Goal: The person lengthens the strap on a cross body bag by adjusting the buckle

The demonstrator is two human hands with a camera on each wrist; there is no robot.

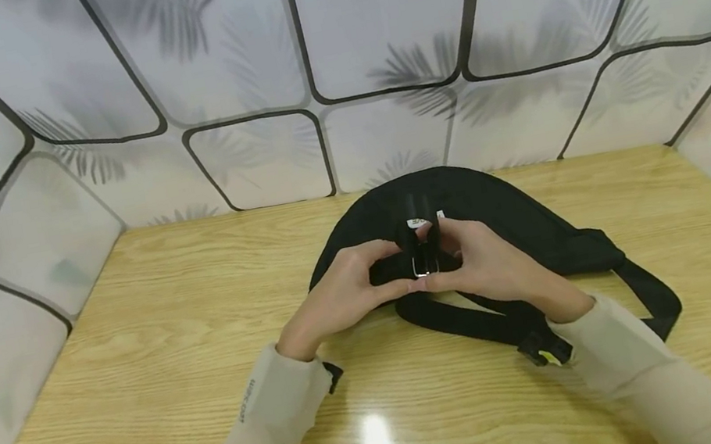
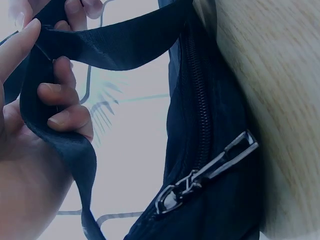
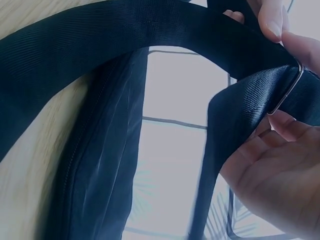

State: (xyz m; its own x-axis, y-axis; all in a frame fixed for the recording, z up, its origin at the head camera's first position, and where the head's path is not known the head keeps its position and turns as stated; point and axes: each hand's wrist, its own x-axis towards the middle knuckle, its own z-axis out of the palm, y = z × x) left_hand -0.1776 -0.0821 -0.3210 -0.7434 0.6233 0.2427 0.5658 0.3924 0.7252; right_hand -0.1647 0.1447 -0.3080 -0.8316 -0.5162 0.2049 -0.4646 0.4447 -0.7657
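Note:
A black sling bag (image 1: 457, 188) lies on the table, its wide black strap (image 1: 455, 321) looping toward the front. My left hand (image 1: 355, 281) grips the strap to the left of a metal strap slider (image 3: 290, 91), with several fingers curled round the webbing in the left wrist view. On the slider's other side, my right hand (image 1: 494, 261) pinches the strap close to the metal frame. Both thumbs meet just below the slider in the head view. A metal zipper pull (image 2: 210, 170) hangs on the bag's zipper in the left wrist view.
The wooden table (image 1: 136, 356) extends to both sides of the bag. Patterned panels (image 1: 390, 136) stand along its back and sides. A black plastic buckle (image 1: 544, 349) lies by the right sleeve, and a strap loop (image 1: 657, 296) reaches out at the bag's right end.

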